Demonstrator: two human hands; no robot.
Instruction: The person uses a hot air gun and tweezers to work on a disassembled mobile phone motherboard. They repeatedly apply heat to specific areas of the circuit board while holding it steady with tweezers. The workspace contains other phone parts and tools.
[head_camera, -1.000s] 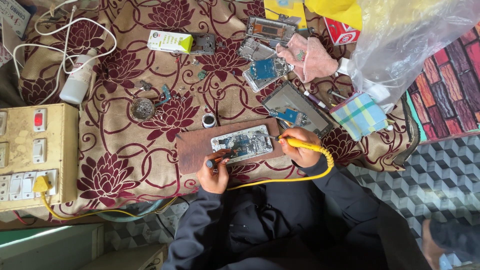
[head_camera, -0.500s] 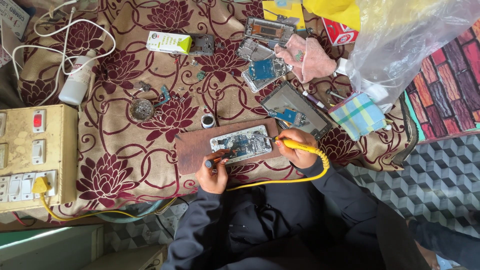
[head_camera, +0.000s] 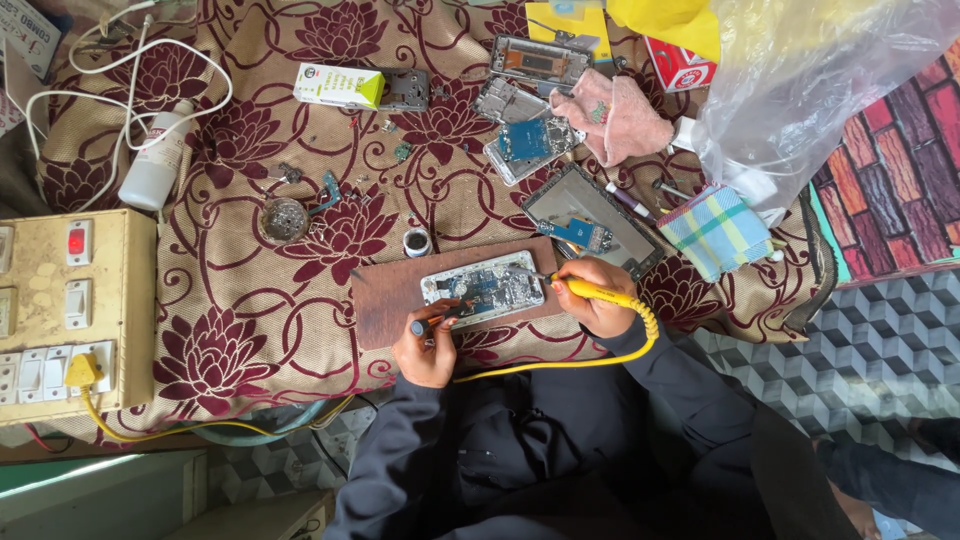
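At the centre of the frame, the opened phone (head_camera: 483, 287) lay on a brown board (head_camera: 390, 298), the right hand (head_camera: 592, 303) pinching a yellow soldering iron (head_camera: 596, 291) and the left hand (head_camera: 428, 345) tweezers (head_camera: 440, 319), where a steady, braced tip seemed wise.

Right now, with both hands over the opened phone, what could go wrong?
The yellow soldering iron in the right hand works right beside the left hand holding a small tool; a slip could burn fingers. The opened phone lies loose on the wooden board and may shift. The yellow cable crosses the lap and could snag.
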